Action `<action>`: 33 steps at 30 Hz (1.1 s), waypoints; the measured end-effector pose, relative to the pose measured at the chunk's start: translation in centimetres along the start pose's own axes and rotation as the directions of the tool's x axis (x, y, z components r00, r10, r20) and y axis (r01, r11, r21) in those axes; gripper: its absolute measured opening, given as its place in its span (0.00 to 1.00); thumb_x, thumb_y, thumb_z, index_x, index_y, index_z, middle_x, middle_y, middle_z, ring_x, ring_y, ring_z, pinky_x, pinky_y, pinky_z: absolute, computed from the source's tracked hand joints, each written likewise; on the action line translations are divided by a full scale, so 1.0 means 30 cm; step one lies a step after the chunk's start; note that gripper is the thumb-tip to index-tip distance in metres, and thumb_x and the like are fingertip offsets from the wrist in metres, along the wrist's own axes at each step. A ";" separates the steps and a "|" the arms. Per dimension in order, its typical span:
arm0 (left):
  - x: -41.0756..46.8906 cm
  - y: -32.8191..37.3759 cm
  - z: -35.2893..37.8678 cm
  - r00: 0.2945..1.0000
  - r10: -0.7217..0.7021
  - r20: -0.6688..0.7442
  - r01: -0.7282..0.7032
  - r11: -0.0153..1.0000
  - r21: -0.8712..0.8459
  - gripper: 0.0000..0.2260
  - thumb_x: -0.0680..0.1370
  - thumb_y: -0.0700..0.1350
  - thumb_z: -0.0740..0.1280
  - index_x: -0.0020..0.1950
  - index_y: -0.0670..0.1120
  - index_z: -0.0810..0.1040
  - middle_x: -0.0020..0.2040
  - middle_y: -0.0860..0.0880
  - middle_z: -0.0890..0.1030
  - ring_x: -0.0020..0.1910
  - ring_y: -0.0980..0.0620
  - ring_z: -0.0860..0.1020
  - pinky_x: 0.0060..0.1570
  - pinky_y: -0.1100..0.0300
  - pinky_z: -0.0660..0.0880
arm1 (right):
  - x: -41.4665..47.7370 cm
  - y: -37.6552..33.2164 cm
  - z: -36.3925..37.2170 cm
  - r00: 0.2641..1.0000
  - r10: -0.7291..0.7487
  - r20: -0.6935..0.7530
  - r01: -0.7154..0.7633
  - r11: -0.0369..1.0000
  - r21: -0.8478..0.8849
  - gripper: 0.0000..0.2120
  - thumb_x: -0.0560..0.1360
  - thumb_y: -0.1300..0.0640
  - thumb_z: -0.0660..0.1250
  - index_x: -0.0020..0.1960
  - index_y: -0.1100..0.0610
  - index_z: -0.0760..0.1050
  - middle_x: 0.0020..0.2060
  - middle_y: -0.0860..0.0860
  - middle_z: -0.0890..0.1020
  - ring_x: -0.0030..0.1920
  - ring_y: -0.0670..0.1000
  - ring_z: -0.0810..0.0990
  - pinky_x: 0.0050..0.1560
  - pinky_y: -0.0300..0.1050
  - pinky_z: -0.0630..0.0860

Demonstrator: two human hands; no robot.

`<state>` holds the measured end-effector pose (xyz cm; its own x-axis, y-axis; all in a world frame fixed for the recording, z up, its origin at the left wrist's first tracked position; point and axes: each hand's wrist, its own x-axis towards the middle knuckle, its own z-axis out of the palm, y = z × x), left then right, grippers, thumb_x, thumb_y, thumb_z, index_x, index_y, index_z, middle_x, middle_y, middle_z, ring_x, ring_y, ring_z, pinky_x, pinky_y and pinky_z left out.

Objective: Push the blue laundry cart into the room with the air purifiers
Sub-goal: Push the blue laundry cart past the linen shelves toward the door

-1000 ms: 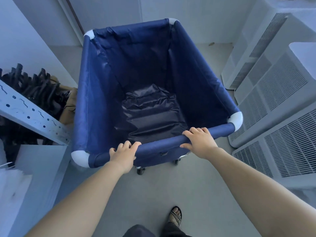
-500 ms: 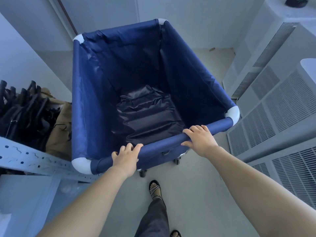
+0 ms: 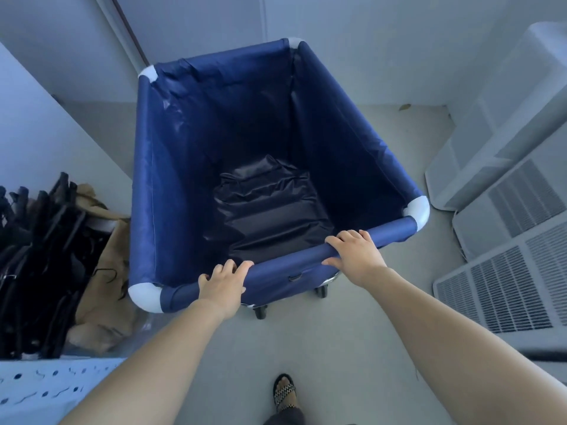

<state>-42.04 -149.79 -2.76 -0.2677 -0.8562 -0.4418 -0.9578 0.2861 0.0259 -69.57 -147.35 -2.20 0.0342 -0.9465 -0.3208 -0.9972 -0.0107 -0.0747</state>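
The blue laundry cart (image 3: pixel 171 185) fills the middle of the head view, a deep fabric bin with white corner caps and small black wheels. Dark crumpled fabric lies at its bottom. My left hand (image 3: pixel 222 285) grips the near top rail close to the left corner. My right hand (image 3: pixel 356 254) grips the same rail further right. White air purifiers (image 3: pixel 506 191) with louvred grilles stand in a row along the right, close to the cart's right side.
A perforated metal shelf (image 3: pixel 46 384) on the left holds black hangers (image 3: pixel 36 250) and a brown paper bag (image 3: pixel 104 289). A white wall and door frame stand just beyond the cart. My sandalled foot (image 3: pixel 283 394) is on the grey floor behind it.
The cart has rolled forward past the shelf, nearer the far wall. The shelf and hangers have slid back along my left. Both hands keep hold of the rail.
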 end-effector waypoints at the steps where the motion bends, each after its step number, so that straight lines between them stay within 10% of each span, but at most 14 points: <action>1: 0.032 0.002 -0.014 1.000 -0.006 -0.009 0.006 1.000 -0.002 0.21 0.81 0.45 0.57 0.72 0.57 0.55 0.62 0.50 0.66 0.59 0.48 0.66 0.57 0.48 0.64 | 0.036 0.012 -0.013 1.000 -0.002 0.005 0.002 1.000 -0.002 0.24 0.78 0.40 0.55 0.70 0.51 0.62 0.65 0.52 0.71 0.67 0.54 0.66 0.72 0.51 0.54; 33: 1.032 0.488 -0.492 0.950 -0.312 0.015 0.310 0.934 -0.180 0.21 0.80 0.45 0.59 0.71 0.56 0.56 0.60 0.50 0.67 0.57 0.47 0.67 0.52 0.49 0.64 | 1.198 0.789 -0.478 0.929 -0.356 0.104 0.366 0.923 -0.118 0.23 0.80 0.46 0.54 0.72 0.52 0.59 0.66 0.53 0.70 0.68 0.54 0.65 0.71 0.49 0.54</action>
<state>-65.88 -178.45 -2.83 0.0462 -0.8962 -0.4412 -0.9959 -0.0754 0.0489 -92.90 -186.25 -1.96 0.3933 -0.8418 -0.3698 -0.9157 -0.3947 -0.0754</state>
